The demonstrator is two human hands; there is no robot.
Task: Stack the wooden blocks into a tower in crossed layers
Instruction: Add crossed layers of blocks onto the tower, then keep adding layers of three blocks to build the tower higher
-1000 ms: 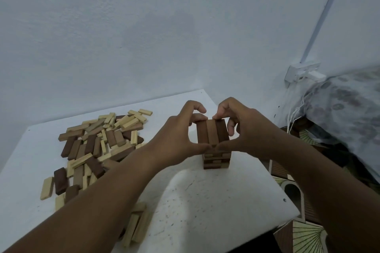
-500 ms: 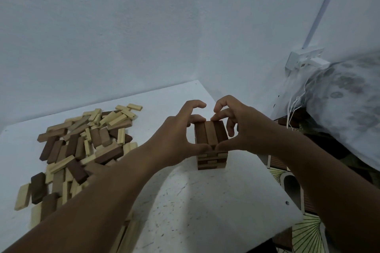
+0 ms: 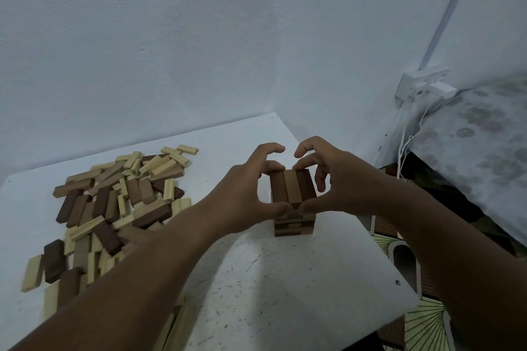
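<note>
I am framing the tower (image 3: 293,202) with both hands on the white table (image 3: 285,279), toward its right half and short of the far corner. Its top layer is showing three dark brown blocks lying side by side, running away from me; beneath it, layers of pale and dark wood are lying crosswise. My left hand (image 3: 245,196) is curling around the tower's left side, thumb pressing at the near top edge and a fingertip touching the far edge. My right hand (image 3: 339,182) is mirroring it on the right, thumb meeting the near edge, fingers arching over the far side. Both hands are grasping the top layer between thumb and fingers.

The loose pile of blocks (image 3: 114,202), pale and dark mixed, is sprawling over the table's left half, well apart from the tower, under and beside my left forearm. No container is holding them.

Bare tabletop is lying in front of the tower toward me. The table's right edge is running just beside the tower, with a patterned floor (image 3: 422,325) below it and a wall socket (image 3: 422,84) beyond.
</note>
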